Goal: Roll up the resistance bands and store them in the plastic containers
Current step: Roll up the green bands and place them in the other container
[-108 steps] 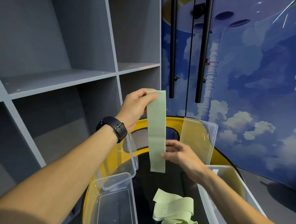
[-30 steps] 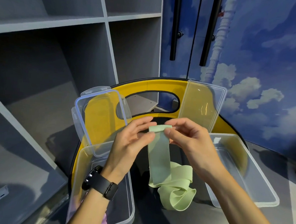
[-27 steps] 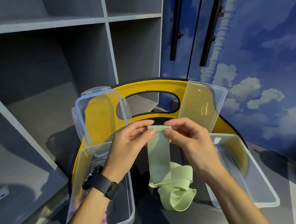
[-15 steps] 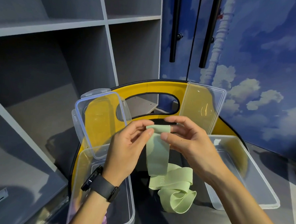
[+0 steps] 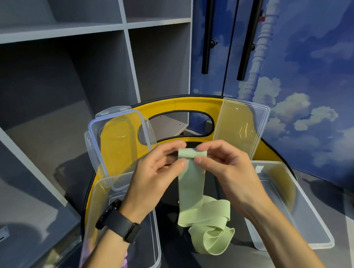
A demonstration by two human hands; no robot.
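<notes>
At the bottom of the frame, low and left, the left container (image 5: pixel 155 261) stands open, something purple just showing at its near end. To its right, at lower centre, loose folds of a green band (image 5: pixel 208 231) lie heaped on the dark surface between that box and the right container (image 5: pixel 303 218), which also stands open at the right of the frame. Above the heap, in the middle of the frame, the held resistance band (image 5: pixel 191 181) hangs straight down, its lower end reaching the pile. The left hand (image 5: pixel 155 177) and the right hand (image 5: pixel 227 171) each pinch its top edge, where a first small fold is turned over. To roll it well, the thumbs probably should keep that fold tight and square, with both edges lined up, so the roll does not cone sideways. Beyond the hands, at centre left and upper right, two clear lids (image 5: pixel 118 145) lean against the yellow rim (image 5: pixel 173 105).
</notes>
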